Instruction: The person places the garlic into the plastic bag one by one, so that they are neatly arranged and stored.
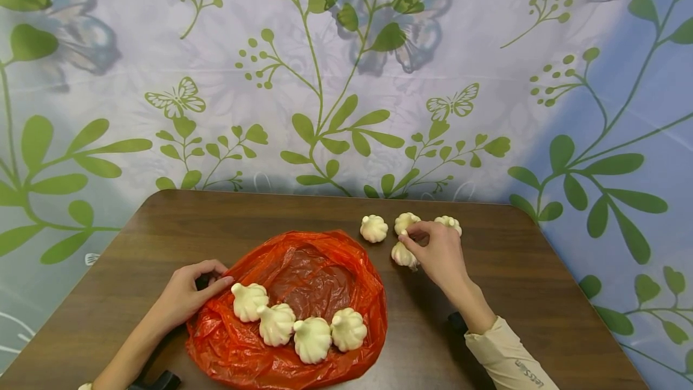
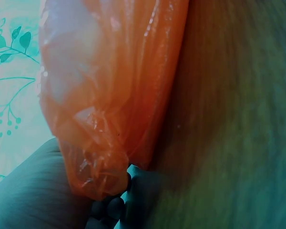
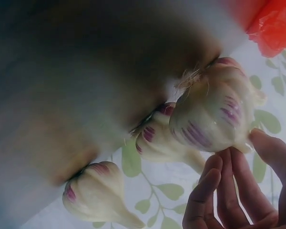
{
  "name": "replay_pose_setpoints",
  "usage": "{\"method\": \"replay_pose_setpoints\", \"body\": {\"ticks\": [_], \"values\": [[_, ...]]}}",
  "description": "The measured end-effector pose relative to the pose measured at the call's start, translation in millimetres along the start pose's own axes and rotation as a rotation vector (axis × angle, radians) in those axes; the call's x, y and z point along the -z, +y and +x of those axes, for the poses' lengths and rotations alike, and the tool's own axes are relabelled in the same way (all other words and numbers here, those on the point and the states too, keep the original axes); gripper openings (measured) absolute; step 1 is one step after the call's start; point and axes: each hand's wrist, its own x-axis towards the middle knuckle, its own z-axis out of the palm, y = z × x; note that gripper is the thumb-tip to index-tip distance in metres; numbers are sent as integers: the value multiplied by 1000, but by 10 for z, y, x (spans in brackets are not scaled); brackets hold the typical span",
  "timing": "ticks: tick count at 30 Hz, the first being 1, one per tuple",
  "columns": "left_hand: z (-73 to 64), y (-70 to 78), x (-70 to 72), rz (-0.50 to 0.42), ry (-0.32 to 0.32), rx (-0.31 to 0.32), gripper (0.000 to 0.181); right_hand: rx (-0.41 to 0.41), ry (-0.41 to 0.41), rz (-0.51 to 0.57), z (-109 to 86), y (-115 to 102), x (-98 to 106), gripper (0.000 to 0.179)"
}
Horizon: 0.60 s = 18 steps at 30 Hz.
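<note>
A red plastic bag (image 1: 379, 294) lies open on the table with its rim spread wide. Several pale garlic bulbs (image 1: 312, 340) sit in its near part. My left hand (image 1: 186, 294) pinches the bag's left edge between thumb and fingers; in the left wrist view the bag's folds (image 2: 109, 119) hide most of the fingers. Right of the bag, my right hand (image 1: 441, 254) pinches a garlic bulb (image 1: 403, 256) by its stem. Purple streaks mark that held bulb (image 3: 214, 107) in the right wrist view. Whether it touches the table, I cannot tell.
Close to my right hand stand three more bulbs: a left one (image 1: 373, 229), a middle one (image 1: 406, 221) and a right one (image 1: 449, 223), partly covered by the hand. Behind the brown wooden table (image 1: 260, 212) hangs a leaf-and-butterfly patterned cloth (image 1: 346, 77).
</note>
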Motion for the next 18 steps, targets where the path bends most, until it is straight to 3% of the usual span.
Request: {"method": "replay_pose_setpoints", "body": {"ticks": [18], "values": [[3,-4,1,-11,-2,-11,10,69,33,30,0,-240,104,16]]}}
